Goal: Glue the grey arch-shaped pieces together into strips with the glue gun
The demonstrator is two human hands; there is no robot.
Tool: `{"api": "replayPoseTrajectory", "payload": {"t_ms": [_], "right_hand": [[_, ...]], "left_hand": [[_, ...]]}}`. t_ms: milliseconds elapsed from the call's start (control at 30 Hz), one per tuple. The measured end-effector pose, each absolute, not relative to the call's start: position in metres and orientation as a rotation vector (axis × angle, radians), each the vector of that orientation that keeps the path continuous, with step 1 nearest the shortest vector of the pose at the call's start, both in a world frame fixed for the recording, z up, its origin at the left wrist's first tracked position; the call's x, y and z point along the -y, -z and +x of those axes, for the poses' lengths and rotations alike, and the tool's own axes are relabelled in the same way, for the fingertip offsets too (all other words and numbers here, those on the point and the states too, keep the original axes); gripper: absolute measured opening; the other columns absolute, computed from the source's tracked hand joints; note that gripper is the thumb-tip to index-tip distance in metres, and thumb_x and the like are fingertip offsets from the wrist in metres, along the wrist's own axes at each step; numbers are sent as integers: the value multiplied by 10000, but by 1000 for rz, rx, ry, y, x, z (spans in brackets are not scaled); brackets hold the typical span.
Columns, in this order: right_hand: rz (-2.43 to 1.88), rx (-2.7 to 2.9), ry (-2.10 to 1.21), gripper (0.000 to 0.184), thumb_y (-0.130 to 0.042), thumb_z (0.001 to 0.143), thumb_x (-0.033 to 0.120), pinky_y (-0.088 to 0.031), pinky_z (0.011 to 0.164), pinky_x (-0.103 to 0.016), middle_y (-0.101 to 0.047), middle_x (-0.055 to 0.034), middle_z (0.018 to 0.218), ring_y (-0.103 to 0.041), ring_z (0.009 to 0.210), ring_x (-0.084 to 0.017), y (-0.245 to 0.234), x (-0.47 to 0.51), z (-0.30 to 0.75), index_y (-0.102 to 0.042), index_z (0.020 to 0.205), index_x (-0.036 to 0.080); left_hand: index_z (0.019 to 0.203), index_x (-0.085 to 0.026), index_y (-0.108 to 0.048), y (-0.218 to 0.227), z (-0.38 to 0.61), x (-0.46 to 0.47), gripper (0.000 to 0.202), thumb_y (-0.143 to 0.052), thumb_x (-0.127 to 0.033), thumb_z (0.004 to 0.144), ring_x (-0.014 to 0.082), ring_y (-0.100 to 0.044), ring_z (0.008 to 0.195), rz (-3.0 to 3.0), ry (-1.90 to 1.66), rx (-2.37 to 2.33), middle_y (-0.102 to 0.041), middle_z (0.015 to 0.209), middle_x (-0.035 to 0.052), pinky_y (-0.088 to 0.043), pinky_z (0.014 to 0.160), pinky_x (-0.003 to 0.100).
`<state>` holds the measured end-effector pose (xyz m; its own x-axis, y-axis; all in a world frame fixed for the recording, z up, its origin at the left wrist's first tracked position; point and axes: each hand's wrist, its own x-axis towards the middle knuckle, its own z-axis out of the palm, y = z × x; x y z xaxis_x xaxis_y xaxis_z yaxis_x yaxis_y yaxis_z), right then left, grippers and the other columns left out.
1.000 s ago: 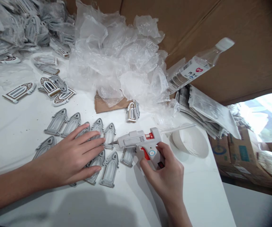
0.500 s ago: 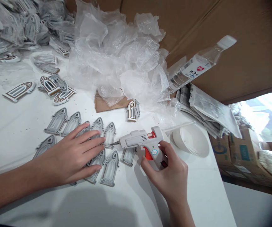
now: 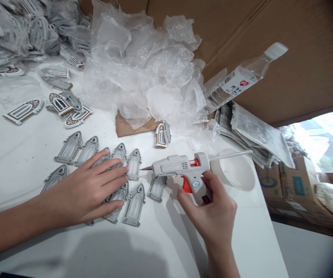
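Observation:
My right hand (image 3: 213,208) is closed around the handle of a white hot glue gun (image 3: 172,166) with a red trigger; a clear glue stick (image 3: 230,154) sticks out of its back. The metal nozzle points left, just beside a grey arched window frame piece (image 3: 134,164). Over several such grey pieces my left hand (image 3: 97,185) lies flat with fingers spread, covering parts of them. One grey piece (image 3: 137,204) lies below the nozzle, and another grey piece (image 3: 157,189) is partly under the gun.
Brown-and-white arched pieces (image 3: 59,104) lie at the left. Behind are crumpled plastic bags (image 3: 143,61), a heap of wrapped pieces (image 3: 30,34) and a tilted plastic bottle (image 3: 238,83). A white bowl (image 3: 244,177) stands near the table's right edge, with cardboard boxes (image 3: 299,185) beyond.
My right hand has drawn the glue gun a little to the right and slightly up, taking its nozzle off the grey piece. My left hand has stayed in place.

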<state>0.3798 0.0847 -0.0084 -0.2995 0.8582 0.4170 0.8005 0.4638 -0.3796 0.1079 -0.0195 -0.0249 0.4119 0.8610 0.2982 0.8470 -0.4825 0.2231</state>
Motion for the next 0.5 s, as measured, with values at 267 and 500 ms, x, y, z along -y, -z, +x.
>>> {"api": "replayPoseTrajectory", "payload": {"t_ms": [267, 500], "right_hand": [[-1492, 1924, -401, 469, -728, 636, 461, -422, 475, -147, -609, -21, 772, -520, 568, -71, 4, -87, 380, -562, 948, 154], [-1494, 1852, -527, 458, -735, 618, 428, -439, 496, -157, -610, -28, 766, -525, 590, -79, -1, -87, 377, -573, 936, 141]], "left_hand": [[1173, -165, -632, 20, 108, 21, 290, -524, -313, 948, 232, -533, 1221, 2605, -691, -1478, -666, 1225, 44, -137, 1222, 413], [916, -156, -653, 11, 113, 26, 130, -560, -238, 877, 173, -648, 937, 2685, -1076, -1113, -727, 944, 57, -442, 1060, 359]]}}
